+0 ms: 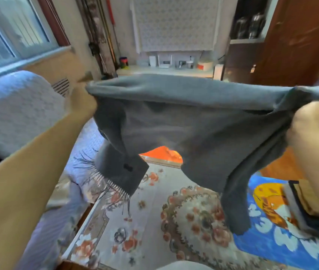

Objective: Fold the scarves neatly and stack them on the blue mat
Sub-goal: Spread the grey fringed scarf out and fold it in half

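A grey scarf [193,121] with a dark fringe hangs stretched in the air between my hands, above the floral table cover. My left hand [80,102] grips its upper left edge. My right hand [310,117] grips the upper right edge. The fringed end dangles at lower left, and another part droops at lower right over the blue mat [271,240]. The blue mat, with white and orange patterns, lies at the lower right. A folded scarf [298,201] in beige and dark tones rests on the mat, partly behind my right forearm.
The floral table cover [154,221] spreads below the scarf. A sofa with a pale quilted cover [18,108] stands on the left. An orange object [162,153] shows beyond the table. A counter with small items [166,65] and a brown door [300,36] are behind.
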The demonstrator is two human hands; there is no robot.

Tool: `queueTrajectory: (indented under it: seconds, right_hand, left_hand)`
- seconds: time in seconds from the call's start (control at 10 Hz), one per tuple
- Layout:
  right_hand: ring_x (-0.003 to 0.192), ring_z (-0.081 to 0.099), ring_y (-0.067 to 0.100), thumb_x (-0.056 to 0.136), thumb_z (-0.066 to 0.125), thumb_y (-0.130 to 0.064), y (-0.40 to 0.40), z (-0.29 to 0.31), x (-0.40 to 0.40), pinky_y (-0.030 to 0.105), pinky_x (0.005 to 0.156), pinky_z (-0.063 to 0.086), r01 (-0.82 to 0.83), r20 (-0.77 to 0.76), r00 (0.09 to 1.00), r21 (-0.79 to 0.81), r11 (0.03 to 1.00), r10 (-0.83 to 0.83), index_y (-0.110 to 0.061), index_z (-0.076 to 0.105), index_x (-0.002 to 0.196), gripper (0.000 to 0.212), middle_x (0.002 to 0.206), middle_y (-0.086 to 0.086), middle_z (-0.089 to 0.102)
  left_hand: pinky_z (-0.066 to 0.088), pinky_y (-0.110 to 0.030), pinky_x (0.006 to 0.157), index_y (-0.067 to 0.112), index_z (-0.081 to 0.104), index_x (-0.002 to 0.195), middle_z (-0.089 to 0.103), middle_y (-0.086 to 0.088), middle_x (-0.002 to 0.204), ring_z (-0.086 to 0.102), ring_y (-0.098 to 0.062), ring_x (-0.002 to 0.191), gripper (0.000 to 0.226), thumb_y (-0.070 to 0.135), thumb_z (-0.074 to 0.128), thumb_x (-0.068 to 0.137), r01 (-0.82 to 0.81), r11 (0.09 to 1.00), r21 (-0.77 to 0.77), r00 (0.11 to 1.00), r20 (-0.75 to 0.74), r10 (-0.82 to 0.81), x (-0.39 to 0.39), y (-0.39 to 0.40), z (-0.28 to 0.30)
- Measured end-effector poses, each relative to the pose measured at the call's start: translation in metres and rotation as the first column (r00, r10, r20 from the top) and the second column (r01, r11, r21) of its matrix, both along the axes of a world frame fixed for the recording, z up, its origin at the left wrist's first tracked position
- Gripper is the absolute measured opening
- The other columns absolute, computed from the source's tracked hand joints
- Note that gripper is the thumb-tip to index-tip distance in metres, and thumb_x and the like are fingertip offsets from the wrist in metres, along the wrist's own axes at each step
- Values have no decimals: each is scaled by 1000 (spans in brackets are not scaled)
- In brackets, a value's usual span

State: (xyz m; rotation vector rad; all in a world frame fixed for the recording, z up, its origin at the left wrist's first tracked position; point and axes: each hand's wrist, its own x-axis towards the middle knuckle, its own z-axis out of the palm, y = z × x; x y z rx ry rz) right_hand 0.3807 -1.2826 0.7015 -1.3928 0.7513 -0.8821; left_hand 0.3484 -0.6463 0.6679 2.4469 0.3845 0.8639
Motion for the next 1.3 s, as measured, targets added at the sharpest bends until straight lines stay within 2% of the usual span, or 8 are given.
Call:
queueTrajectory:
  seconds: [0.4,0.5,0.6,0.7,0.8,0.9,1.1,1.3]
  right_hand:
    - [111,50,44,89,48,-8,154,-161,-150,46,89,39,-372,-398,896,-437,819,195,-2,62,96,17,115,26,57]
    - [90,68,38,99,50,-10,158,-167,-149,38,73,52,-755,-639,498,14,655,587,-6,67,89,20,84,12,75]
    - [97,72,28,82,70,-41,157,-181,-148,41,83,58,-873,-860,-59,290,391,507,-11,69,112,42,110,12,74]
    - [126,57,28,86,60,-43,154,-184,-141,36,103,45,-914,-983,-125,167,370,135,-13,56,136,58,144,11,55]
    - [137,47,33,92,48,-37,149,-191,-146,40,108,41,-784,-994,109,-79,616,12,-7,49,145,61,150,16,47]
    - [129,53,40,97,49,-26,145,-211,-156,49,104,44,-580,-936,338,-293,760,-102,-2,57,135,45,141,23,54]
    - [101,61,52,94,51,-12,130,-225,-187,50,83,47,-590,-803,520,-584,557,-291,-3,56,109,18,107,36,62]
    - [101,68,38,93,50,-7,134,-279,-235,37,80,51,-842,-892,234,-385,378,-388,-12,69,108,24,115,16,69]
  left_hand:
    - [45,-53,103,2,68,117,62,-30,123,55,-49,119,28,8,49,98,-356,934,36,877,-333,347,-61,75,-60]
    - [45,-53,103,-5,65,122,61,-32,124,55,-50,120,33,12,45,101,-419,906,57,875,-244,419,-73,75,-56]
    - [44,-53,105,-4,63,125,61,-32,127,53,-50,123,39,20,42,102,-457,889,18,878,-149,454,-78,81,-42]
    - [42,-54,103,-6,64,122,60,-33,126,53,-51,122,36,15,45,100,-399,899,181,877,-212,432,-73,88,-36]
    - [40,-51,98,7,68,109,62,-27,118,54,-47,115,25,19,55,92,-189,891,412,840,-403,365,-69,86,-57]
    - [48,-53,94,4,65,100,64,-28,111,59,-47,105,21,16,59,83,-136,956,261,784,-561,265,-64,91,-97]
    - [40,-38,67,-2,66,87,63,-21,81,63,-37,84,25,21,60,93,146,982,-119,810,-555,-188,-79,34,-162]
    - [48,-38,85,16,65,104,69,-9,105,63,-28,95,36,50,54,100,512,837,-192,151,-939,-308,-163,-8,-312]
